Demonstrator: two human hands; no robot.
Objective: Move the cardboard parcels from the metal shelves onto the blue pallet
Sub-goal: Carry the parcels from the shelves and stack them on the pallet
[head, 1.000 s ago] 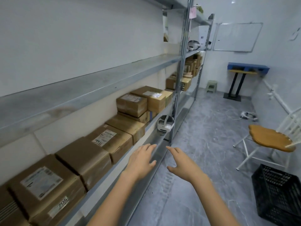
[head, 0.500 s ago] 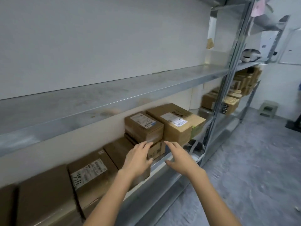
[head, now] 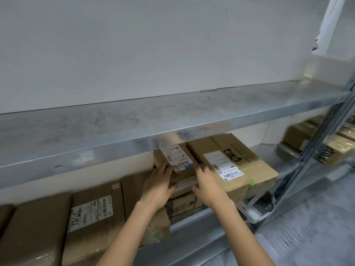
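Small cardboard parcel (head: 175, 163) sits on the lower metal shelf (head: 192, 222), stacked on a squat printed carton (head: 182, 204) and pressed against a larger parcel (head: 233, 166) on its right. My left hand (head: 159, 186) wraps its left front corner. My right hand (head: 208, 186) has its fingers worked into the seam between the two boxes and its thumb on the front face. Both hands hold it, so I judge this to be the pick-up step, with the lift not yet begun.

The next move calls for drawing the parcel straight towards me, low enough to clear the upper shelf (head: 134, 129) overhead, without dragging the carton underneath along. The blue pallet is out of view, so I will have to turn and find it.

The parcel is a plain brown corrugated block, matt, with square edges and a glossy white barcode label on top. The larger one has clear tape and green print. The flat parcels (head: 92, 217) to the left look softer and wrapped. The shelving is dull, mottled galvanised steel.
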